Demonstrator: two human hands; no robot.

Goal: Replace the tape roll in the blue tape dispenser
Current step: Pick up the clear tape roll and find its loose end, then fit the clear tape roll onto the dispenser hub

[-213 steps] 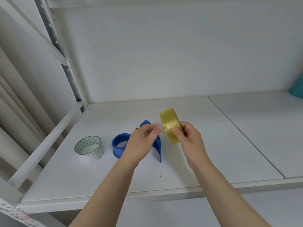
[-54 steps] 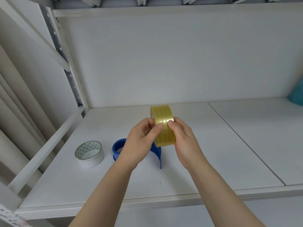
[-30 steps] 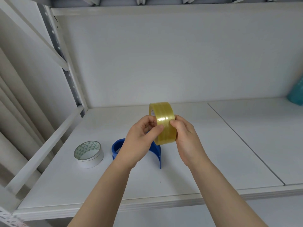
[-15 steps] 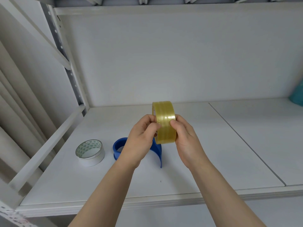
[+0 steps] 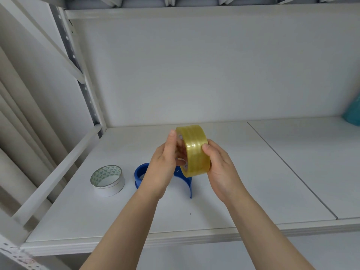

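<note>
Glossy translucent film: yellow tape roll (image 5: 196, 152); smooth plastic: blue dispenser (image 5: 138, 177); matt white: shelf (image 5: 253, 172); papery: white roll (image 5: 109, 190).

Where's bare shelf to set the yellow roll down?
Free: shelf right of the blue tape dispenser up to the seam; the panel beyond it, short of the teal object; the front strip. Crowded: around the white roll and dispenser, left of centre.

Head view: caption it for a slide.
Left hand and right hand grip a yellow tape roll over the blue dispenser.

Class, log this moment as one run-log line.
left hand: grips yellow tape roll | right hand: grips it too | blue tape dispenser: on shelf, behind hands
</note>
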